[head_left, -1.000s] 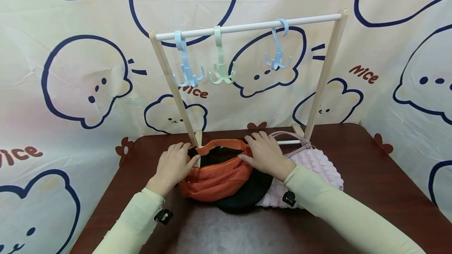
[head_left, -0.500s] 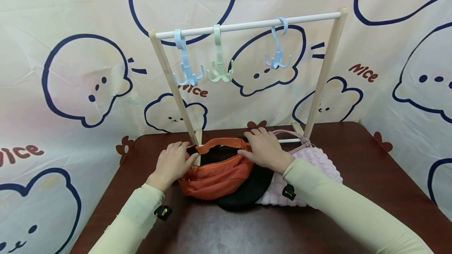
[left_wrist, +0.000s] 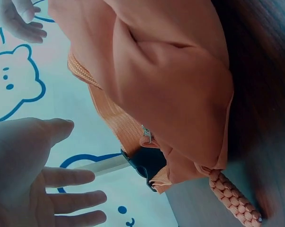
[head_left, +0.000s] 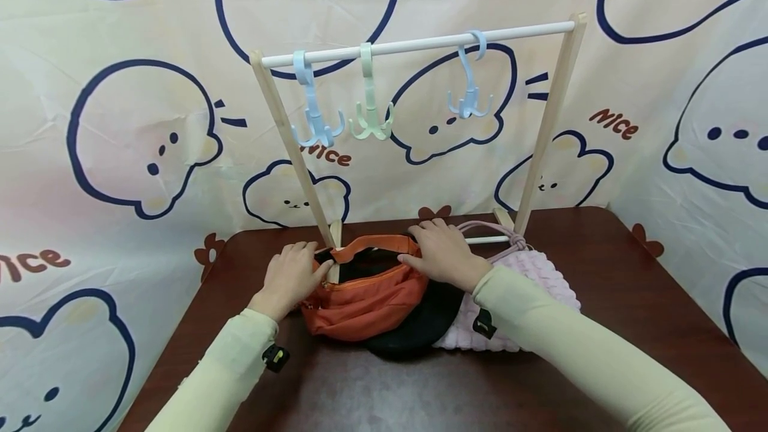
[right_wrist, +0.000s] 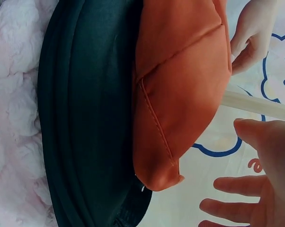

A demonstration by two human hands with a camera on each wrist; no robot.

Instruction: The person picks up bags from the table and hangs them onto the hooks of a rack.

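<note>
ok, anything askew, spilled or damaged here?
One minor thing: the right-hand blue hook on the white rail is turned, its top loop showing side-on, unlike the left blue hook and green hook. No spill or visible damage, including on the orange bag.

Three hooks [head_left: 369, 93], one rack [head_left: 420, 46], one orange bag [head_left: 363, 313], one pink bag [head_left: 549, 282], one black item [head_left: 423, 325].
</note>
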